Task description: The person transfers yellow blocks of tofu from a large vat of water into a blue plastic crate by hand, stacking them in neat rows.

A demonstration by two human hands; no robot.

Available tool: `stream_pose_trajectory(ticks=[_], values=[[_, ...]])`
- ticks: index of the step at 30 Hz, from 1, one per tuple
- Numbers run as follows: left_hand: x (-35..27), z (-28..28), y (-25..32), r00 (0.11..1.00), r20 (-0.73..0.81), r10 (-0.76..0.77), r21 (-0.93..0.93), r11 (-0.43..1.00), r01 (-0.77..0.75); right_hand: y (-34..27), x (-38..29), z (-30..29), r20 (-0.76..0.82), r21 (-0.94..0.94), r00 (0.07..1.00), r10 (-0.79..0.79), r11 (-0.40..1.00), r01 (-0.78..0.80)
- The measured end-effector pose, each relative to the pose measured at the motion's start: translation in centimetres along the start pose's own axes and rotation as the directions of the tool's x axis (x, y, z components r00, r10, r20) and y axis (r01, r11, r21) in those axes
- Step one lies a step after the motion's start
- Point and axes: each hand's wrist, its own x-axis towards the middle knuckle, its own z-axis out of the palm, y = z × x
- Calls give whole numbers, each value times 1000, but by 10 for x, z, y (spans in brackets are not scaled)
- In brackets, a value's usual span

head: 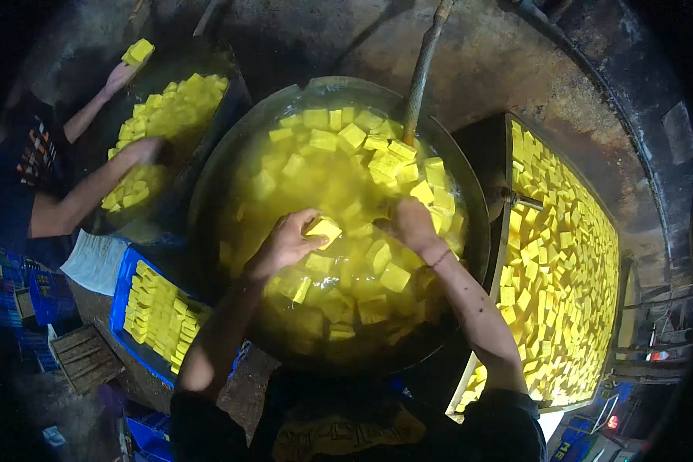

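Before me stands a large round vat (231, 150) of cloudy yellow liquid with many yellow blocks, which look like tofu, floating or lying in it. My left hand (287, 241) holds a yellow block (324, 230) above the liquid, thumb in front. To its right, my right hand (409, 224) reaches down at the surface beside a heap of blocks (386, 164); its fingertips are blurred and partly hidden, so I cannot tell whether they grip anything. A long textured pole (424, 75) leans into the vat behind the heap.
A big rectangular tank (560, 260) full of yellow blocks stands at the right, a short pipe (525, 200) at its side. At the left, a co-worker holds blocks (138, 52) over another vat. A blue crate (115, 300) with rows of blocks and a wooden crate (86, 358) sit lower left.
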Motion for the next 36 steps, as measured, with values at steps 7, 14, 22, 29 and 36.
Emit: stream_pose_trajectory(ticks=[7,14,22,29,36], values=[[-26,5,-10,889,448,94,422,855,-303,-16,30,54,180,-298,970,166,949,-107],[-9,14,-6,888,438,-141,420,905,-63,34,30,32,230,18,972,-44,999,41],[-12,-7,-51,973,137,184,-894,447,41,-13,-36,-7,407,-83,899,-163,973,214],[14,35,-23,900,5,-436,-957,259,130,26,-29,7,601,77,784,-159,987,142],[26,56,-10,899,-80,-431,-995,87,-47,20,-41,40,667,6,722,-183,971,241]])
